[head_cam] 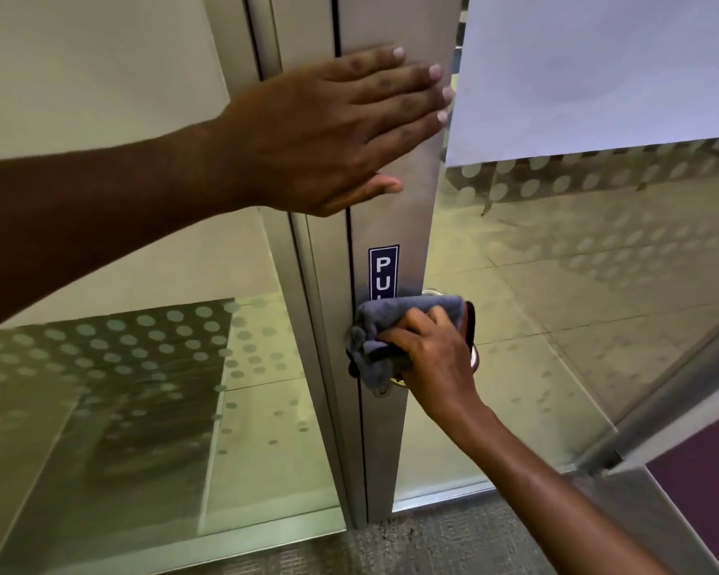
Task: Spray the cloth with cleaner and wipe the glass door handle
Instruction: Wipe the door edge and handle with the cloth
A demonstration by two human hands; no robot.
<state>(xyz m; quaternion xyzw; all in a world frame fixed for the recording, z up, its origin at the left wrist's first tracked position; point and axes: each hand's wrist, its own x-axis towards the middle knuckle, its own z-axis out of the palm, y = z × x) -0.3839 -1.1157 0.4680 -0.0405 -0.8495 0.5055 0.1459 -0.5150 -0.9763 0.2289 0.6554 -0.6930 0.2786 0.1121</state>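
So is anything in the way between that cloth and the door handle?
Nothing visible. The right hand already presses the grey cloth around the handle; the left hand rests flat on the door frame higher up.

A dark blue sign (383, 271) with white letters "PU" showing runs down the metal door frame (407, 226). A white paper sheet (598, 72) covers the upper right glass. Frosted dots (150, 346) pattern the panes above grey carpet (411, 545).

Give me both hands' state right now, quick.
Left hand: open, fingers straight, flat against the metal door frame.
Right hand: closed, gripping the grey cloth over the door handle.
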